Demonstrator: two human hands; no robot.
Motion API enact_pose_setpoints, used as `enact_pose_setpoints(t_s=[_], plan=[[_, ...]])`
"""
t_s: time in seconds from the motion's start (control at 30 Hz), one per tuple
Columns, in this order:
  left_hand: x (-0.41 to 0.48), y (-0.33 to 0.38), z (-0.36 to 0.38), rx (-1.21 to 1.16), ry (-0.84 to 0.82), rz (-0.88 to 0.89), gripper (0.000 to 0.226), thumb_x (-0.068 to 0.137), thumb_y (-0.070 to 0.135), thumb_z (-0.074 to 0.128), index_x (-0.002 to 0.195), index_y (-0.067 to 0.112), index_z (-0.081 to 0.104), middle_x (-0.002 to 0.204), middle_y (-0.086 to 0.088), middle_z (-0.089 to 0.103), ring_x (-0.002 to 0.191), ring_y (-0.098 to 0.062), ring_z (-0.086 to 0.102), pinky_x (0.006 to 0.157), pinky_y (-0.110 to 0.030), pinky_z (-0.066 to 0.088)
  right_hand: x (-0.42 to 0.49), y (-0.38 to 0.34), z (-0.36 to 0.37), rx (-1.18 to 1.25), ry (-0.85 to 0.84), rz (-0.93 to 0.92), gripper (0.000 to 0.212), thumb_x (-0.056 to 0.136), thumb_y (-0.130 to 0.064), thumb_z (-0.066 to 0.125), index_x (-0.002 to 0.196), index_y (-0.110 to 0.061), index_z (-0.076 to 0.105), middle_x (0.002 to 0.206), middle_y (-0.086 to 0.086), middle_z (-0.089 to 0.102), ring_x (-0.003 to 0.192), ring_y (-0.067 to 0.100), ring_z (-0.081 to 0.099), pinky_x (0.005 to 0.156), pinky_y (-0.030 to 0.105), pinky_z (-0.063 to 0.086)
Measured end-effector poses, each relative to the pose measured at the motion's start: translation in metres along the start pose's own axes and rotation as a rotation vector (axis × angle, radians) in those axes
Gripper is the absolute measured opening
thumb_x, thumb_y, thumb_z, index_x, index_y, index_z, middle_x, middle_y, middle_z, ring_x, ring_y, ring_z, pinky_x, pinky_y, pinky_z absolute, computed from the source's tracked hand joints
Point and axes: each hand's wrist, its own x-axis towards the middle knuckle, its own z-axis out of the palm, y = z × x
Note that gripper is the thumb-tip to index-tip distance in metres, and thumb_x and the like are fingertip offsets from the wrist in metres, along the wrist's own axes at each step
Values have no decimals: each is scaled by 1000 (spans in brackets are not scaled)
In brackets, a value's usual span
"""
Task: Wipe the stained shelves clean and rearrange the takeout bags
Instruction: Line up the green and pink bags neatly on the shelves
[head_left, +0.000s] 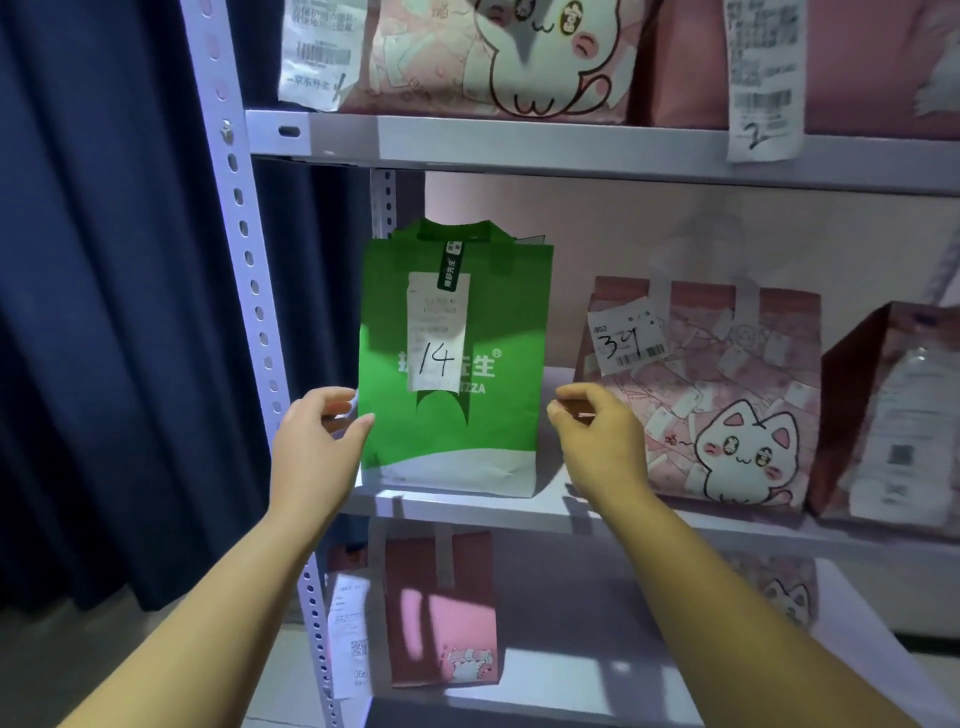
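Green bag (457, 358) upright at shelf edge (467, 506); left hand (317, 441) touches it, right hand (597, 441) beside, both grips open.

Green takeout bag (452, 364) marked 14 stands upright on the middle shelf (571, 512), left of pink bags (711, 395).

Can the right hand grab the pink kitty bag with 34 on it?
Probably yes. The right hand is open, holds nothing, and sits just left of the pink cat bag on the same shelf, with nothing between them.
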Motion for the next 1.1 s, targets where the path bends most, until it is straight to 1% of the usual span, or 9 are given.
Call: enact_pose_setpoints(t_s=[0.17,0.37,0.5,0.57,0.63,0.73,0.87,0.97,1.1], plan=[[-26,16,10,-93,-100,53,15,83,21,68,94,25,60,92,9,64,80,3,59,62,-8,39,-25,3,-30,26,1,17,16,85,-15,64,82,-31,63,81,-12,66,74,9,64,68,26,53],[-63,29,47,-187,-312,71,16,80,16,70,82,29,61,78,11,67,66,1,60,58,-10,44,-54,26,-72,-53,-10,83,14,83,-18,67,75,-29,67,73,-15,67,72,2,62,70,30,54],[-81,38,71,-189,-405,73,13,81,16,69,85,27,64,80,10,68,71,-4,62,63,-20,47,-60,42,-104,-129,47,141,13,84,-18,65,77,-29,66,75,-11,67,76,8,63,75,35,54],[-85,44,83,-174,-420,96,12,82,16,68,89,25,64,83,11,68,75,-3,62,64,-20,47,-56,50,-119,-135,91,165,13,84,-19,65,79,-32,64,79,-12,65,78,8,62,75,35,54],[-85,49,96,-146,-420,135,15,82,16,68,94,25,64,89,10,68,80,-1,62,66,-14,45,-49,58,-133,-153,135,184,11,84,-22,64,85,-33,62,83,-14,64,82,6,61,71,24,50],[-82,57,121,-98,-400,180,29,83,21,68,111,20,62,105,8,63,90,-3,58,69,-8,41,-36,72,-153,-194,174,206,23,85,-22,63,107,-27,60,102,-9,63,89,6,59,69,14,40],[-79,64,159,8,-384,164,58,83,24,67,134,9,44,132,-6,48,115,-16,49,90,-26,43,-18,84,-173,-288,170,146,46,86,-22,63,129,-18,49,123,2,50,111,18,50,96,31,41],[-77,64,178,68,-375,93,67,84,25,66,141,6,33,143,-13,39,129,-26,40,106,-41,35,-5,91,-180,-322,131,109,49,86,-21,63,132,-17,46,125,4,45,116,20,45,100,32,37],[-76,62,190,88,-380,12,69,84,24,65,141,7,31,141,-11,43,127,-26,43,103,-38,36,7,101,-182,-320,57,120,51,85,-21,63,132,-18,44,125,4,47,116,19,46,101,35,40]])
